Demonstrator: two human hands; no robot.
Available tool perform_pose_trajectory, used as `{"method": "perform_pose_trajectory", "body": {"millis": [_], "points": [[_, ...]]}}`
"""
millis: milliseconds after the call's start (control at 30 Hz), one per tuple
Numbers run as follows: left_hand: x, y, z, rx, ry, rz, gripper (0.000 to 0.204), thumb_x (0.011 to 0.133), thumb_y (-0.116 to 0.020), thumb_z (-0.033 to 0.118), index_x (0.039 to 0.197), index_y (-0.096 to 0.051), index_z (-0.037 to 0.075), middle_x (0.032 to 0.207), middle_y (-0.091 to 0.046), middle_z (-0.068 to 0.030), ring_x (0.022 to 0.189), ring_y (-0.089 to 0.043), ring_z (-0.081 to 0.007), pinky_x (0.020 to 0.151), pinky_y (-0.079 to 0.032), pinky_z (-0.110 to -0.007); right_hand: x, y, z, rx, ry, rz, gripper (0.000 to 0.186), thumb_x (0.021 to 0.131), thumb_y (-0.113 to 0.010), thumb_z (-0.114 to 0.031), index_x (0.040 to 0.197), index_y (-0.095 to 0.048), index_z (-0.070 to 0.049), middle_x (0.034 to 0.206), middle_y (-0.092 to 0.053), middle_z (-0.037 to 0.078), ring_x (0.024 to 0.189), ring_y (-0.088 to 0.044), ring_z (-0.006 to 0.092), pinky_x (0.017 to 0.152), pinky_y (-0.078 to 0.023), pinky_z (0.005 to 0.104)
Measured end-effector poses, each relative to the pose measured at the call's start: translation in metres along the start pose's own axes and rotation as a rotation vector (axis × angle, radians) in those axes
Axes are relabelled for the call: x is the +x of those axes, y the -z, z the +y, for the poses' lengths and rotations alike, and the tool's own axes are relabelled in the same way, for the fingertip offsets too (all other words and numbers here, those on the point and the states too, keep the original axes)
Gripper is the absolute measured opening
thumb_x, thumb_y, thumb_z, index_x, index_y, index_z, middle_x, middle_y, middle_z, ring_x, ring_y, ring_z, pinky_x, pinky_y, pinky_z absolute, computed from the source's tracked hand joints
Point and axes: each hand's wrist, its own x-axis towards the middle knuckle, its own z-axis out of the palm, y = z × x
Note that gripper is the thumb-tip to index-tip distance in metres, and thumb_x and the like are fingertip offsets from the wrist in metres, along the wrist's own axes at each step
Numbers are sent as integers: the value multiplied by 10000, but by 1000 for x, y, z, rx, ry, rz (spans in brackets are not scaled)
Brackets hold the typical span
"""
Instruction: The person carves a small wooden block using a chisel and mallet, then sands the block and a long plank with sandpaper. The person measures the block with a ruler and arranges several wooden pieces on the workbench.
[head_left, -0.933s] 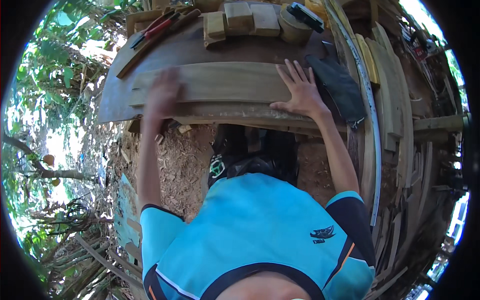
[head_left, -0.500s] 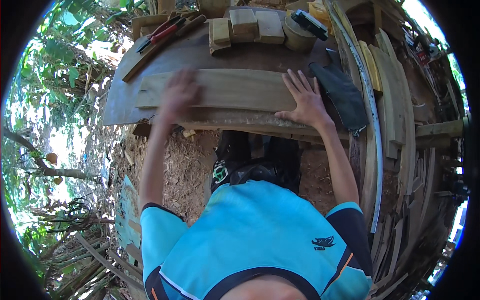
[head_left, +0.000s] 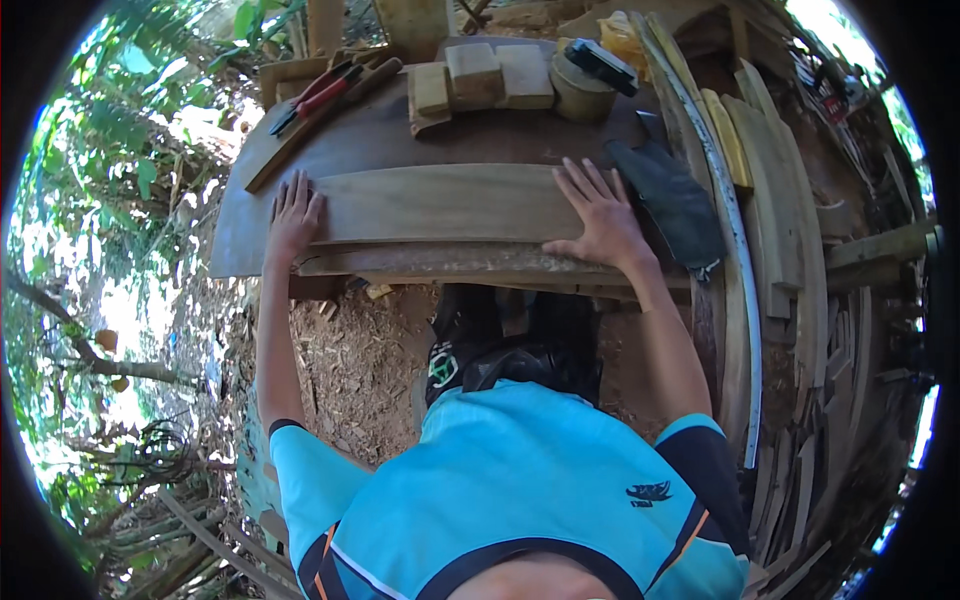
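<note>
A long, flat wooden board lies lengthwise along the near side of the worktable. Over its left end rests my left hand, fingers stretched out and pointing away from me. My right hand lies flat near the board's right end, fingers spread and thumb out to the left. Neither hand is wrapped round anything. Beside my right hand is a dark cloth-like piece, hanging over the table's right part.
Red-handled pliers lie on a wooden stick at the far left. Several wood blocks stand at the back, beside a round container with a dark object on top. Long planks line the right side.
My left hand has slid left along the board to its left end. My right hand stays on the right end. The whole view has shifted slightly.
</note>
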Motion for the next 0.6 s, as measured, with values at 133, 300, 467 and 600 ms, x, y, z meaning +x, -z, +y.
{"method": "perform_pose_trajectory", "body": {"millis": [133, 300, 467, 600], "points": [[36, 48, 121, -395, -198, 53, 489, 926, -356, 377, 1329, -368, 102, 1425, -266, -153, 1333, -204, -319, 1090, -160, -413, 1, 0, 5, -10, -23, -7, 1037, 593, -630, -677, 1399, -261, -137, 1457, -239, 45, 1350, -183, 272, 1091, -111, 520], [12, 105, 194, -637, -238, 224, 429, 859, -523, 374, 1145, -550, 56, 1249, -471, -190, 1195, -412, -332, 987, -343, -400, 0, 0, 12, -8, -17, -15, 1029, 596, -627, -676, 1397, -267, -141, 1454, -248, 43, 1351, -182, 271, 1088, -114, 526], [13, 31, 41, -724, 238, 511, 275, 823, -595, 232, 967, -622, -1, 926, -625, -153, 930, -568, -312, 848, -455, -369, 2, 1, 1, 37, 22, 26, 1033, 597, -596, -713, 1388, -286, -126, 1448, -259, 53, 1352, -180, 266, 1087, -111, 535], [29, 60, 148, -668, -14, 163, 397, 834, -537, 189, 1220, -513, 102, 1178, -545, -171, 1136, -488, -309, 943, -408, -391, 0, -3, 4, 3, -26, -3, 1024, 601, -615, -688, 1390, -280, -128, 1451, -253, 48, 1353, -178, 265, 1087, -107, 533]]}}
